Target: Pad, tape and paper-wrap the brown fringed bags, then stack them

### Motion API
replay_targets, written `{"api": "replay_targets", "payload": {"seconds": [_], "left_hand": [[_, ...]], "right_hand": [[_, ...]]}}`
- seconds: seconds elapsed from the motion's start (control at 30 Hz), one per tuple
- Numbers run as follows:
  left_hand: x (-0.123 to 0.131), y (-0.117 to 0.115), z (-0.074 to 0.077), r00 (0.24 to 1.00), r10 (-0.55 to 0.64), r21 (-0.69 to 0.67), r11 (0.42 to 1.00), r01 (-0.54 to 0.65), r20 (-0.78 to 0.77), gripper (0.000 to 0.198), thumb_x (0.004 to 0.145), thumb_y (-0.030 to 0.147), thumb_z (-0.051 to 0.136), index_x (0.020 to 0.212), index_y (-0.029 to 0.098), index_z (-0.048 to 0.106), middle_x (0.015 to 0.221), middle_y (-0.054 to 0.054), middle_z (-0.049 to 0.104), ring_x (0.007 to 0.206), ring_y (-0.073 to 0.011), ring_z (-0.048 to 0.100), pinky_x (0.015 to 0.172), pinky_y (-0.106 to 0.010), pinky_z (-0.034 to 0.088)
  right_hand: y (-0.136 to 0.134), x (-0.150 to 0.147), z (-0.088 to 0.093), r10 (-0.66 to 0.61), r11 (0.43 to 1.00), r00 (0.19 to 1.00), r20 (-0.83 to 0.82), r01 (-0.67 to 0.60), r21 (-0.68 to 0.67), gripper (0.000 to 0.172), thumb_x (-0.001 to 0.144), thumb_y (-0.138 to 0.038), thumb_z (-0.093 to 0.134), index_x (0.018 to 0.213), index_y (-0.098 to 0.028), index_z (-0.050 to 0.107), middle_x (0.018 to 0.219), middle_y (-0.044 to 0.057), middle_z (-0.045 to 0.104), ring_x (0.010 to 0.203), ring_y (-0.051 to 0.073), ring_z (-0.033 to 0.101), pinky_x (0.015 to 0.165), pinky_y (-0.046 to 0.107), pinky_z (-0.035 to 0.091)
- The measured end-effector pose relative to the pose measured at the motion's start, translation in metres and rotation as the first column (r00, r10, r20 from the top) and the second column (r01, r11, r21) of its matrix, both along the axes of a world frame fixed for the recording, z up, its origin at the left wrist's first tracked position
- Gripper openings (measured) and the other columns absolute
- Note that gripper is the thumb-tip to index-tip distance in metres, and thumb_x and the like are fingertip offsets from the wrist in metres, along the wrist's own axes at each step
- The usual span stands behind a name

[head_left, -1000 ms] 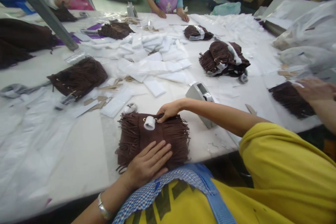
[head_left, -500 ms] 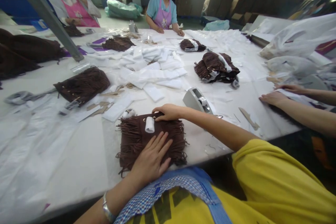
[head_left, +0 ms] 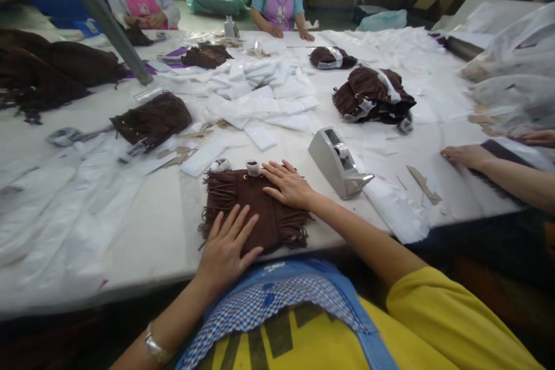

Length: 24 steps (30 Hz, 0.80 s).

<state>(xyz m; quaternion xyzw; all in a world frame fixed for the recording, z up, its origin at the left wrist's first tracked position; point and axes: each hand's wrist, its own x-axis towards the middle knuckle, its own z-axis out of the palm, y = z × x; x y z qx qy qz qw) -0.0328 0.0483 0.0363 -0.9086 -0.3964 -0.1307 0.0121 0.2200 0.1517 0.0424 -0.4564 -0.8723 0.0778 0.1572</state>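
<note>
A dark brown fringed bag (head_left: 261, 212) lies flat on the white table in front of me, its fringes spread at both sides. My left hand (head_left: 226, 245) rests open on its lower left part, fingers stretched. On its upper right part lies my right hand (head_left: 288, 185), also open, fingers apart. A white-wrapped piece (head_left: 252, 168) stands at the bag's top edge beside the metal eyelets. Another wrapped bundle (head_left: 220, 165) sits at its upper left corner. Right of my right hand is a grey tape dispenser (head_left: 339, 163).
White paper strips (head_left: 260, 105) litter the table's middle. Other brown fringed bags (head_left: 373, 95) lie farther back and left. A metal post (head_left: 104, 20) rises at the left. A co-worker's hand (head_left: 470, 157) works at the right edge; two people in aprons stand across the table.
My right hand has moved from the bag's top edge down onto its surface and flattened. The white-wrapped piece has shifted from the bag's front up to its top edge.
</note>
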Motion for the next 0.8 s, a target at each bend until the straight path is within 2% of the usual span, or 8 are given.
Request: {"api": "replay_targets", "payload": {"seconds": [0.13, 0.23, 0.3, 0.4, 0.5, 0.63, 0.7, 0.8], "left_hand": [[-0.019, -0.009, -0.001, 0.999, 0.041, 0.003, 0.999, -0.041, -0.022, 0.068, 0.091, 0.044, 0.058, 0.15, 0.019, 0.037, 0.158, -0.014, 0.032, 0.147, -0.0356, 0.025, 0.116, -0.057, 0.026], [-0.029, -0.003, 0.001, 0.999, -0.027, -0.054, 0.998, 0.026, -0.029, 0.065, 0.092, 0.028, 0.055, 0.152, 0.017, 0.033, 0.159, -0.014, 0.031, 0.148, -0.0315, 0.026, 0.117, -0.054, 0.028], [-0.037, 0.003, 0.004, 0.996, -0.091, -0.103, 0.991, 0.089, -0.019, 0.067, 0.089, 0.014, 0.048, 0.153, 0.017, 0.029, 0.159, -0.013, 0.031, 0.148, -0.0276, 0.025, 0.117, -0.051, 0.029], [-0.052, 0.005, 0.014, 0.987, -0.154, -0.128, 0.981, 0.146, -0.047, 0.077, 0.08, 0.0, 0.04, 0.154, 0.018, 0.027, 0.158, -0.01, 0.033, 0.149, -0.0241, 0.024, 0.118, -0.049, 0.03], [-0.058, -0.006, 0.035, 0.983, -0.131, -0.116, 0.986, 0.117, -0.127, 0.081, 0.076, 0.004, 0.046, 0.154, 0.017, 0.029, 0.159, -0.011, 0.031, 0.149, -0.029, 0.023, 0.118, -0.056, 0.025], [-0.038, -0.023, 0.063, 0.989, -0.127, -0.034, 0.992, 0.124, -0.081, 0.066, 0.086, 0.025, 0.057, 0.149, 0.016, 0.039, 0.156, -0.013, 0.037, 0.146, -0.0318, 0.029, 0.119, -0.058, 0.022], [-0.023, -0.025, 0.06, 0.985, -0.17, 0.049, 0.984, 0.17, 0.001, 0.054, 0.092, 0.025, 0.055, 0.144, 0.016, 0.046, 0.148, -0.012, 0.049, 0.142, -0.0275, 0.039, 0.119, -0.052, 0.029], [-0.011, -0.019, 0.034, 0.962, -0.262, 0.128, 0.959, 0.251, 0.075, 0.042, 0.095, 0.02, 0.053, 0.137, 0.017, 0.053, 0.135, -0.011, 0.062, 0.13, -0.0235, 0.055, 0.11, -0.044, 0.045]], "right_hand": [[-0.021, -0.003, 0.02, -0.059, 0.998, 0.993, -0.104, 0.06, 0.004, 0.058, 0.098, -0.044, 0.049, 0.15, -0.02, 0.039, 0.156, 0.012, 0.036, 0.146, 0.028, 0.029, 0.12, 0.054, 0.014], [-0.055, -0.008, 0.03, 0.147, 0.989, 0.98, -0.132, -0.143, 0.037, 0.063, 0.094, -0.048, 0.055, 0.149, -0.023, 0.039, 0.157, 0.008, 0.035, 0.149, 0.026, 0.022, 0.122, 0.053, 0.01], [-0.075, -0.009, 0.027, 0.319, 0.948, 0.944, -0.086, -0.319, 0.019, 0.068, 0.091, -0.046, 0.06, 0.151, -0.024, 0.037, 0.157, 0.007, 0.036, 0.149, 0.025, 0.021, 0.122, 0.053, 0.009], [-0.093, -0.007, 0.012, 0.389, 0.921, 0.921, 0.0, -0.389, -0.02, 0.073, 0.087, -0.03, 0.062, 0.153, -0.021, 0.032, 0.157, 0.009, 0.035, 0.148, 0.026, 0.024, 0.121, 0.054, 0.012], [-0.096, -0.005, 0.001, 0.362, 0.932, 0.931, 0.046, -0.362, -0.005, 0.076, 0.085, -0.023, 0.061, 0.154, -0.02, 0.029, 0.159, 0.009, 0.032, 0.149, 0.027, 0.022, 0.121, 0.054, 0.013], [-0.098, -0.007, -0.002, 0.34, 0.938, 0.938, 0.064, -0.343, 0.047, 0.072, 0.087, -0.023, 0.058, 0.154, -0.02, 0.03, 0.159, 0.008, 0.03, 0.149, 0.028, 0.022, 0.122, 0.055, 0.012], [-0.101, -0.007, -0.005, 0.322, 0.94, 0.945, 0.061, -0.327, 0.096, 0.067, 0.09, -0.023, 0.057, 0.152, -0.021, 0.033, 0.159, 0.009, 0.032, 0.148, 0.028, 0.024, 0.121, 0.056, 0.014], [-0.107, -0.001, -0.014, 0.312, 0.927, 0.95, 0.01, -0.306, 0.215, 0.05, 0.096, -0.017, 0.051, 0.145, -0.023, 0.046, 0.15, 0.009, 0.047, 0.143, 0.025, 0.037, 0.119, 0.054, 0.027]]}}
